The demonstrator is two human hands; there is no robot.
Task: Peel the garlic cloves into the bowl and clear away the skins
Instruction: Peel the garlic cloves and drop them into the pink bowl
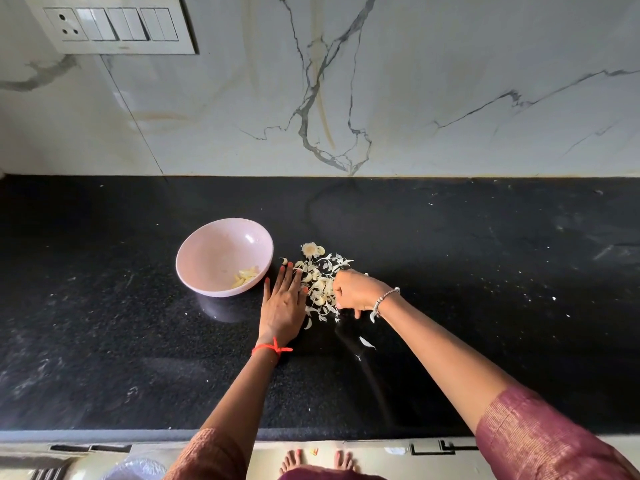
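One bowl [195, 249] on the counter [485, 271], left of the heap. Inside, a small clump of peeled cloves [246, 276], too bunched to count. One heap of skins [317, 285] between two hands, one root stub [309, 250] at its far end, one stray skin [367, 342] nearer. Left hand [282, 306] flat, fingers straight, touching the heap's left edge. Right hand [353, 292] curled at its right edge; fingertips hidden, grip impossible to tell.
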